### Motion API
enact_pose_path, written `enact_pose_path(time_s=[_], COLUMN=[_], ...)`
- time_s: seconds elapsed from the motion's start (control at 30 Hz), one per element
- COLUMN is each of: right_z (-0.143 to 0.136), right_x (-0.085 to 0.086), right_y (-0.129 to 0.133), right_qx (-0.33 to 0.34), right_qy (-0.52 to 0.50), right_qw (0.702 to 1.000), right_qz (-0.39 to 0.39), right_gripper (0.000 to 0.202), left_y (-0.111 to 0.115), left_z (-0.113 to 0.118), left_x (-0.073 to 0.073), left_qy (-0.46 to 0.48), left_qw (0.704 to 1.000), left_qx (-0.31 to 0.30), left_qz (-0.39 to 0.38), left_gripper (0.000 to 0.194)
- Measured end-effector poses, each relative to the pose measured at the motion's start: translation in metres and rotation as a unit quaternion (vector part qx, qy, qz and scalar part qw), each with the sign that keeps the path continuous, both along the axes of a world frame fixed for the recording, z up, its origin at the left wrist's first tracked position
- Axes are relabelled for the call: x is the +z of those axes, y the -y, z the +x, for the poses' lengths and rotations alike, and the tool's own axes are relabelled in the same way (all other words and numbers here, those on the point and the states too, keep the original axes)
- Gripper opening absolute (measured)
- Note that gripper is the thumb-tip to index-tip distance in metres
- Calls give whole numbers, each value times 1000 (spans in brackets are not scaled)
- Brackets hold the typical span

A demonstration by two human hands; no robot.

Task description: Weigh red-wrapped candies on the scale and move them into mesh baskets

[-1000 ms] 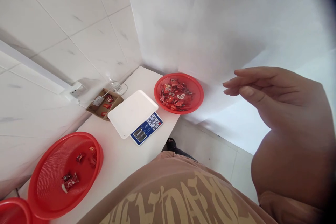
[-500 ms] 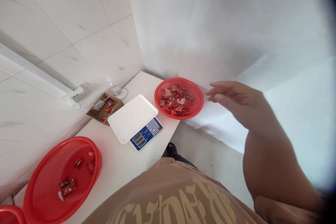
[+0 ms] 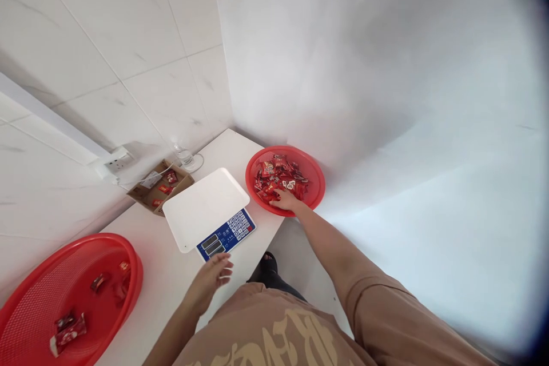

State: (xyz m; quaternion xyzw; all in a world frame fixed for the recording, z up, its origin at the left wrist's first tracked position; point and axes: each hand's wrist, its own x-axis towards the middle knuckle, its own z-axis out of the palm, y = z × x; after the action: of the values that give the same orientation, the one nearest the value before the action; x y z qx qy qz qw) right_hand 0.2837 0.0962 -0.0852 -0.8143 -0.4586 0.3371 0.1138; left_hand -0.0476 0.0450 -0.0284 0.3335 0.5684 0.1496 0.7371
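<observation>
My right hand point(image 3: 285, 200) reaches into the round red basket point(image 3: 318, 180) at the table's far end, its fingers among the small red packets point(image 3: 281, 168). Its fingertips touch the packets, and whether one is gripped cannot be made out. My left hand point(image 3: 213, 274) hovers by the lower edge of the scale's blue keypad panel point(image 3: 234, 229), fingers apart and nothing in them. The scale's white pan point(image 3: 206, 206) carries nothing.
A cardboard box point(image 3: 184, 184) with a few red packets stands by the wall socket point(image 3: 118, 163) and a cable. A larger red basket point(image 3: 137, 269) with several packets is at the lower left of the white table point(image 3: 167, 286).
My right hand has moved left and down into the round basket's packets. My left hand has come into view beside the scale. The view has shifted slightly.
</observation>
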Motion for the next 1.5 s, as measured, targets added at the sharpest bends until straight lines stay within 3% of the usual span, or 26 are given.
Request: enact_pose_path(time_s=[0.13,0.3,0.5,0.63,0.73,0.9,1.0,1.17,1.3,1.4,1.5], right_z=[-2,14,42,21,-27,-111,-133,-147,-162,-166,-163], right_x=[-19,-24,-1,24,41,56,57,55,47,33,22], right_y=[-12,-4,9,18,24,29,23,-3,-23,-29,-28], right_qx=[-49,-89,-178,-215,-142,66,89,14,38,-29,-98], right_qy=[4,-14,-93,-239,-328,-330,-356,-441,-463,-457,-473], right_qw=[998,995,976,931,905,899,893,881,878,885,873], right_qz=[-36,29,87,173,230,281,259,171,119,90,65], right_gripper=[72,46,46,46,43,30,28,30,53,68,64], left_y=[17,-2,-22,-33,-38,-46,-52,-51,-39,-26,-14], left_z=[14,-3,4,27,46,60,45,1,-27,-44,-57], left_x=[1,11,7,12,19,25,22,17,15,13,10], left_qy=[4,-27,14,72,127,165,155,145,128,114,113], left_qw=[998,1000,1000,997,992,983,979,963,962,965,963], left_qx=[-70,5,26,10,14,57,125,224,240,237,242], left_qz=[-1,16,-1,-3,6,49,50,22,1,-15,-24], left_gripper=[40,39,39,37,47,54,40,28,28,27,31])
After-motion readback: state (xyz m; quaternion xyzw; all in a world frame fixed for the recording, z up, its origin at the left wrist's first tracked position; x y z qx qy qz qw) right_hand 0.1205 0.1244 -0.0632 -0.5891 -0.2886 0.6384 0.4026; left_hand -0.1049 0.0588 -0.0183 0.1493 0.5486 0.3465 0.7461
